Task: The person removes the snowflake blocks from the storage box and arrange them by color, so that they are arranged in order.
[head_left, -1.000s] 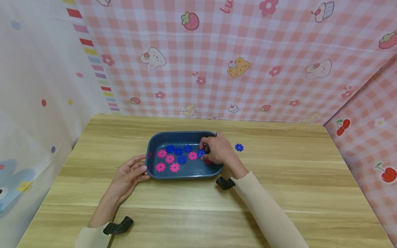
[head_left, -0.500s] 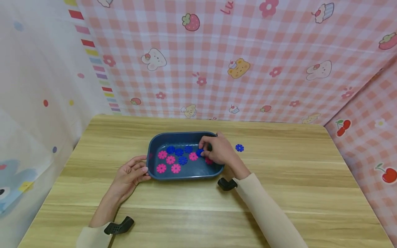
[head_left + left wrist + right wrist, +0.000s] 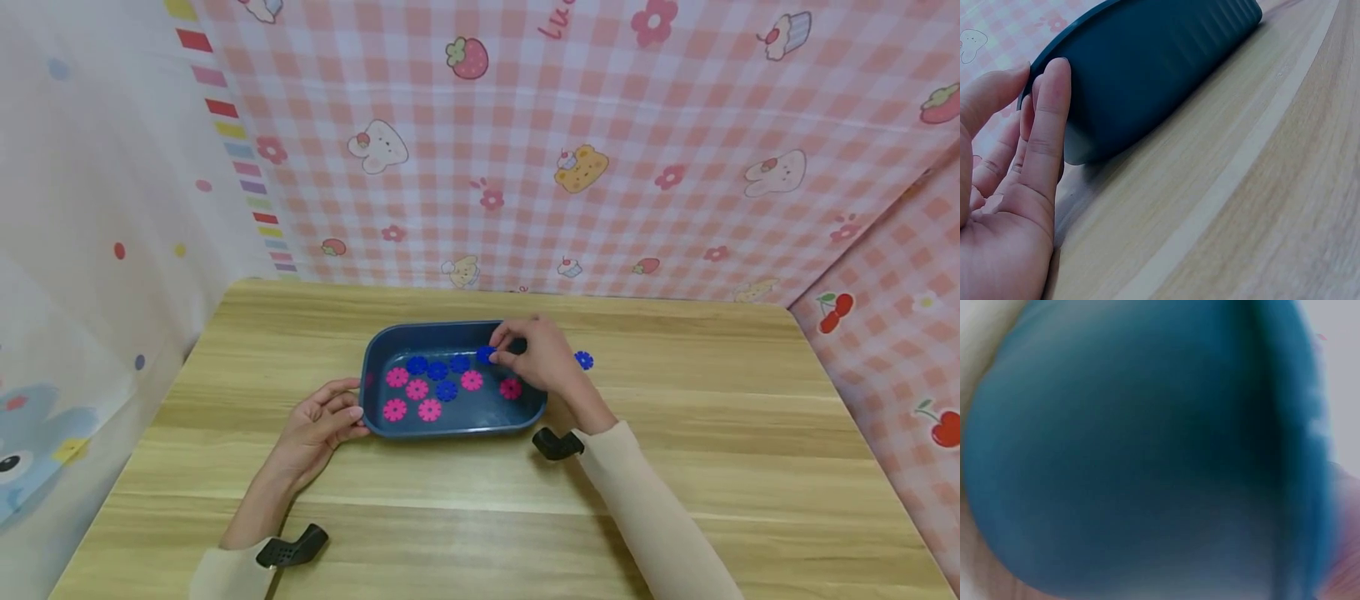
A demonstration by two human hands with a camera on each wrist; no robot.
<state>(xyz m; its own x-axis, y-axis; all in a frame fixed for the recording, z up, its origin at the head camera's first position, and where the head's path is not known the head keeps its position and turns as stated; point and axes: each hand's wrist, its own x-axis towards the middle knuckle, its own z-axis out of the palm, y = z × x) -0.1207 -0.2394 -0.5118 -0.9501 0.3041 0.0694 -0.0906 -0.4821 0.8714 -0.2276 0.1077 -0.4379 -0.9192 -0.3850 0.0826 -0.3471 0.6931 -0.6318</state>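
Pinching a blue disc (image 3: 483, 355) between thumb and fingers of the right hand (image 3: 545, 354), up near the far side inside the navy tray (image 3: 480, 411), toward its right end. Looks like the pick-up step of pulling blues out. Bracing the tray's left end with the left hand (image 3: 321, 425), with fairly straight fingers against the outside. Can't get much from the right wrist view, just blurry tray wall, so going off the head camera for that pinch. Also in there: four more blue discs (image 3: 446, 391) and six pink discs (image 3: 430, 410). Out on the table (image 3: 465, 517), just right of that hand: one loose blue disc (image 3: 584, 360). Probably calls next for a clean lift over the side, keeping a snug pinch, then setting down by that loose one.
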